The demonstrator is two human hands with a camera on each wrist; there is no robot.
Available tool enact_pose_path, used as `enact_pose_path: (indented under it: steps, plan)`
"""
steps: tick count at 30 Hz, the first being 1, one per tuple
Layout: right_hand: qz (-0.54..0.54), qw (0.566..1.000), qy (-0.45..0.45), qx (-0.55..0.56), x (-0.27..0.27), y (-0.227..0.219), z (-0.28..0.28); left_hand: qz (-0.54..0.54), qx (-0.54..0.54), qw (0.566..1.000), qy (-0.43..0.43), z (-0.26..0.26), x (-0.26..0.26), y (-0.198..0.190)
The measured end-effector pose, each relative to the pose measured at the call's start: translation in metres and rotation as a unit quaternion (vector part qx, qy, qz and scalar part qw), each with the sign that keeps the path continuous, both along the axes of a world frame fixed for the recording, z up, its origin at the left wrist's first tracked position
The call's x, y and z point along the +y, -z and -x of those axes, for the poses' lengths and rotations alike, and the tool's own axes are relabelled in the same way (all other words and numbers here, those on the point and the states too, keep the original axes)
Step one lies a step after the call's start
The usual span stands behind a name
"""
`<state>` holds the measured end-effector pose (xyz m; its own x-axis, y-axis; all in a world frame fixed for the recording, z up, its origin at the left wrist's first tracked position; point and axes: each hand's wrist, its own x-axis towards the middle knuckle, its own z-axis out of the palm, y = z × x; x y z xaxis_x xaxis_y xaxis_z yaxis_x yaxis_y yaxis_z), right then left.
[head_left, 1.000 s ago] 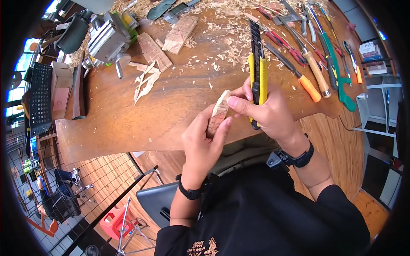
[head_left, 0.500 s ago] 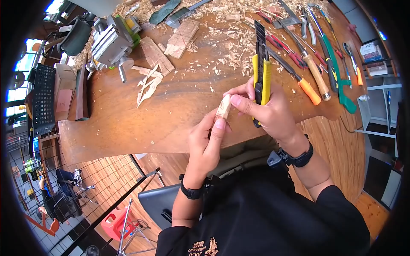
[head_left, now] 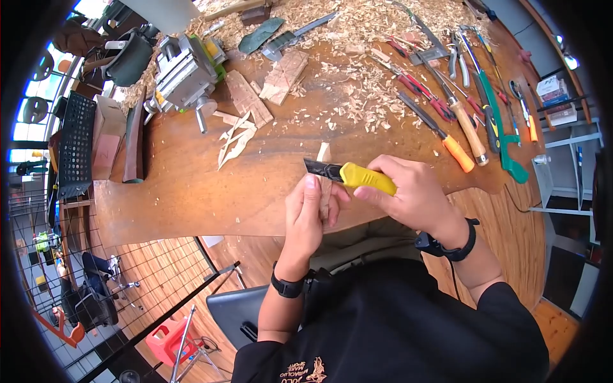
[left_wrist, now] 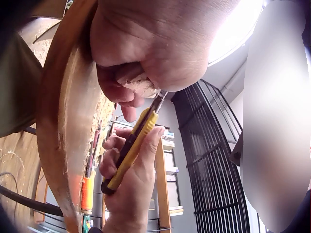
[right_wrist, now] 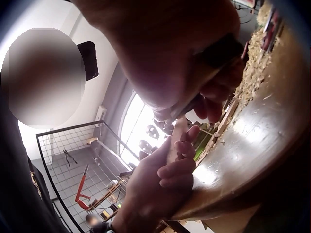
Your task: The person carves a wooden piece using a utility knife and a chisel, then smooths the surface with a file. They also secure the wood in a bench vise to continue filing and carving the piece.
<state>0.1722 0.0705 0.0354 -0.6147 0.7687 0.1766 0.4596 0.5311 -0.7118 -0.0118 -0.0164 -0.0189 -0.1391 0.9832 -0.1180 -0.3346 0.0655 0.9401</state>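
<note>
Running lengthwise up mid-frame, the wood piece is lying in the nearer left hand's grip — the right hand is gripping the utility knife crosswise over it.

Black short-sleeved shirt, orange-gold chest print, black wristbands.

Wood-plank floor | black wire grid | grey wall | bright window

Wooden table, scattered wood shavings, metal vise, caliper, orange-handled tool
</note>
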Motion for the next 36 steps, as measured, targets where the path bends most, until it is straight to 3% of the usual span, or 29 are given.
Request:
enact_pose_path:
  steps: [9,17,22,25,29,31,34,36]
  plan:
    - [-0.119,0.987,0.010,-0.110,-0.001,0.011,0.007,0.010,0.003,0.999,-0.040,-0.005,0.004,-0.002]
    - [-0.146,0.982,0.019,-0.120,0.003,0.022,0.009,0.060,0.041,0.996,-0.058,-0.010,0.006,-0.005]
    - [-0.168,0.975,0.033,-0.143,0.006,0.021,0.012,0.067,0.178,0.972,-0.141,-0.021,0.016,-0.001]
    - [-0.173,0.971,0.051,-0.158,0.006,0.022,0.015,0.081,0.206,0.965,-0.139,-0.020,0.020,-0.002]
    - [-0.137,0.963,0.155,-0.175,0.023,0.027,0.013,0.069,0.228,0.961,-0.141,-0.023,0.012,-0.005]
    - [-0.112,0.965,0.172,-0.165,0.025,0.017,0.011,0.104,0.069,0.982,-0.144,-0.019,0.004,-0.007]
    - [-0.071,0.987,0.092,-0.114,0.018,0.018,0.016,0.105,0.001,0.991,-0.087,-0.008,0.003,-0.016]
    - [-0.072,0.983,0.073,-0.152,0.014,0.016,0.018,0.099,0.009,0.993,-0.060,-0.003,0.006,-0.017]
